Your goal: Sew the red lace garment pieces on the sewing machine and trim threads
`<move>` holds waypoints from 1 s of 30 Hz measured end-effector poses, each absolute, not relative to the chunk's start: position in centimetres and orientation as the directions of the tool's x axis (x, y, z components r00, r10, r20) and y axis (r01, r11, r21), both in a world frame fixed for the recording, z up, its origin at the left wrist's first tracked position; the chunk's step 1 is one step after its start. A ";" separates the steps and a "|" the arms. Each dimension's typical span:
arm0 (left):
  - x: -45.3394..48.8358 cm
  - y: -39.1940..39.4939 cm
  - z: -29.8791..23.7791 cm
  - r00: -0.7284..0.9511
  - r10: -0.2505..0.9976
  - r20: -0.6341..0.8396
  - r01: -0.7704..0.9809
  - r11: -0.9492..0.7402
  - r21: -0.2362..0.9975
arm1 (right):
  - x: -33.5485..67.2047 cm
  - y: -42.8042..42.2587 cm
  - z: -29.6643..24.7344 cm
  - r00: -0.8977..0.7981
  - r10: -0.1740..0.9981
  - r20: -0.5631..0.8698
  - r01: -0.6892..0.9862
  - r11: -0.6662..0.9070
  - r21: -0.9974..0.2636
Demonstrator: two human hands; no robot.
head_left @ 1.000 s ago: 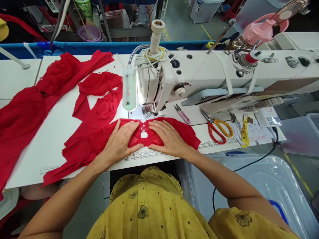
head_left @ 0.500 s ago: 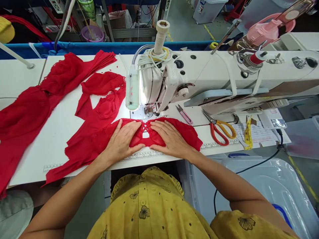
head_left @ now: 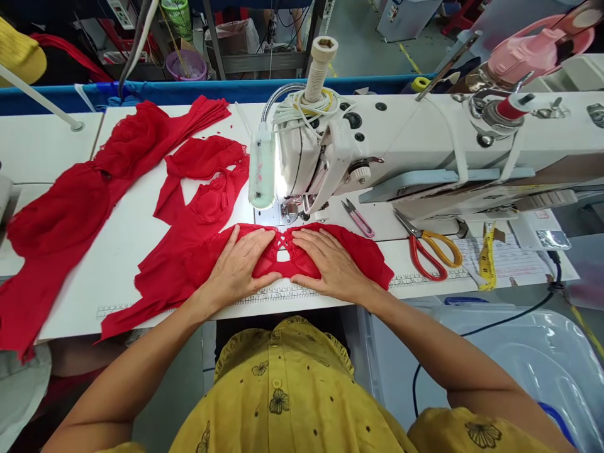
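A red bra (head_left: 365, 251) lies spread on the white table in front of the sewing machine (head_left: 325, 151), with crossed straps at its centre. My left hand (head_left: 240, 261) rests flat on the left cup, fingers stretched out and thumb toward the middle. On the right cup lies my right hand (head_left: 328, 261), also flat with its fingers extended. The crossed straps and a small gap show between my two hands. Just behind the bra is the machine's presser foot (head_left: 289, 211), beside the lit lamp (head_left: 262, 170). Parts of both cups are hidden under my hands.
More red bra pieces (head_left: 212, 201) and a red garment pile (head_left: 70, 201) cover the left side. Pink thread snips (head_left: 357, 218), scissors (head_left: 427, 245) and a yellow tape measure (head_left: 487, 261) lie to the right. A clear plastic bin (head_left: 509, 358) stands below the table's right edge.
The whole view has shifted slightly, so things appear further right. Both hands stay flat on the bra, with no clear movement over it.
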State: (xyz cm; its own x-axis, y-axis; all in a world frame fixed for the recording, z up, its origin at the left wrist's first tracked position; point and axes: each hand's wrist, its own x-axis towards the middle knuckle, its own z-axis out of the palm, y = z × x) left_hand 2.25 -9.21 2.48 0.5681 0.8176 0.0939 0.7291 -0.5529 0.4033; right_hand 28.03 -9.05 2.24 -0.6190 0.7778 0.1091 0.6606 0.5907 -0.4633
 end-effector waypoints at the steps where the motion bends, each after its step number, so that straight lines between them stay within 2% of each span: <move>1: 2.3 -9.2 2.5 0.567 0.818 0.093 0.730 -0.552 0.404 | 28.0 -9.0 2.3 -0.619 0.778 0.107 0.661 0.589 -0.464; 30: 2.2 -9.2 2.5 0.569 0.819 0.081 0.730 -0.547 0.409 | 28.0 -9.0 2.4 -0.620 0.774 0.130 0.656 0.602 -0.455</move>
